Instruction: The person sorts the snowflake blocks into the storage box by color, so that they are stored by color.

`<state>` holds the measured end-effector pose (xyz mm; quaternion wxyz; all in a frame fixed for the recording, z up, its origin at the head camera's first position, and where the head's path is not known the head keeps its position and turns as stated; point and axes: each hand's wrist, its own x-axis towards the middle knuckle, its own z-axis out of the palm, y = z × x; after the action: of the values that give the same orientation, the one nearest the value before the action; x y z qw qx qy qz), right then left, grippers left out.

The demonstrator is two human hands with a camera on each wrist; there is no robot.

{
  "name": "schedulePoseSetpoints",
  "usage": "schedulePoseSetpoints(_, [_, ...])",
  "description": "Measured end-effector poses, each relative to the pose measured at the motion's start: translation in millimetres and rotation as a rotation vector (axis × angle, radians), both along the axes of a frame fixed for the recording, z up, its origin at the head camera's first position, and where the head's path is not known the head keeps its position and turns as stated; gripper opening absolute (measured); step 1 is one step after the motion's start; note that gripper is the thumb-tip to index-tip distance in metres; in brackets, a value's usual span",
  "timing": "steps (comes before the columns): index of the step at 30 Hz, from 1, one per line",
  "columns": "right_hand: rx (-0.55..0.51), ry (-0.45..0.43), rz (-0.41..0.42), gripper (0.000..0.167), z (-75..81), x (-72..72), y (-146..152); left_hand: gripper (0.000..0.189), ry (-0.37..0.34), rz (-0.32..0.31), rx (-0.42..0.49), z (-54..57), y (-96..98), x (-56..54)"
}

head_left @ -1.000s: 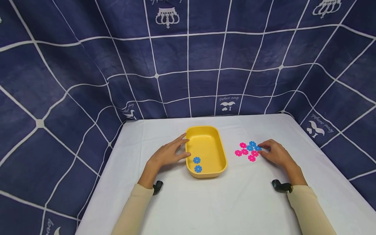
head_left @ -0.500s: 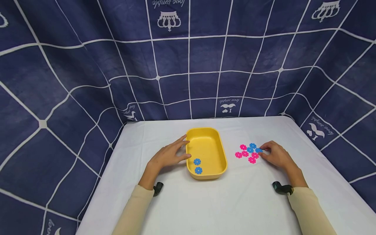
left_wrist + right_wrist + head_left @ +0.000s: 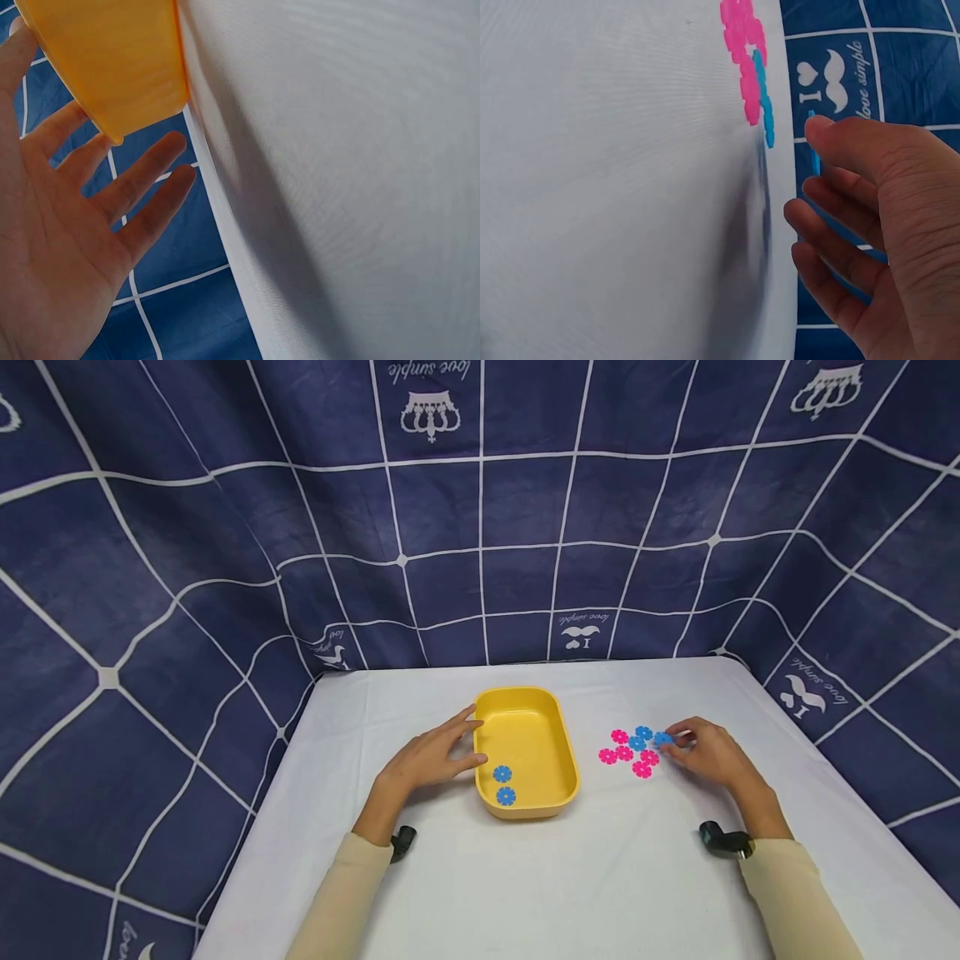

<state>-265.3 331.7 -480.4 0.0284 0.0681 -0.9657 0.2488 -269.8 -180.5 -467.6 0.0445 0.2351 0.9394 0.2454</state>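
My right hand (image 3: 708, 753) pinches a blue notched flower-shaped disc (image 3: 663, 739) between thumb and fingers. In the right wrist view this disc (image 3: 815, 163) stands on edge, raised off the white cloth. Just left of it lies a cluster of several pink notched discs (image 3: 625, 752) and two blue ones (image 3: 637, 743). My left hand (image 3: 427, 758) has its fingers spread along the left rim of a yellow tray (image 3: 567, 745). From the left wrist view, fingertips meet the tray's wall (image 3: 124, 67). Two blue discs (image 3: 506, 796) lie in the tray's near left part.
A white cloth (image 3: 517, 885) covers the table. Dark blue curtains (image 3: 517, 502) with white grid lines hang behind it and at both sides. Each wrist carries a small black camera (image 3: 723, 841).
The right hand has drawn one blue disc slightly right, away from the cluster, and raised it from the cloth. Left hand and tray keep their place.
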Motion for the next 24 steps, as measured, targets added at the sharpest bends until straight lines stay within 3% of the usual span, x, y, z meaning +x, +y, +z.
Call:
schedulePoseSetpoints(11, [-0.014, -0.011, -0.012, 0.050, 14.4, 4.1, -4, 0.074, 0.001, 0.006, -0.002, -0.7, 0.2, -0.3])
schedulePoseSetpoints(24, [-0.023, -0.002, -0.002, 0.048, 12.1, 4.2, -16, 0.074, 0.007, 0.003, -0.004, -1.0, -0.1, -0.3])
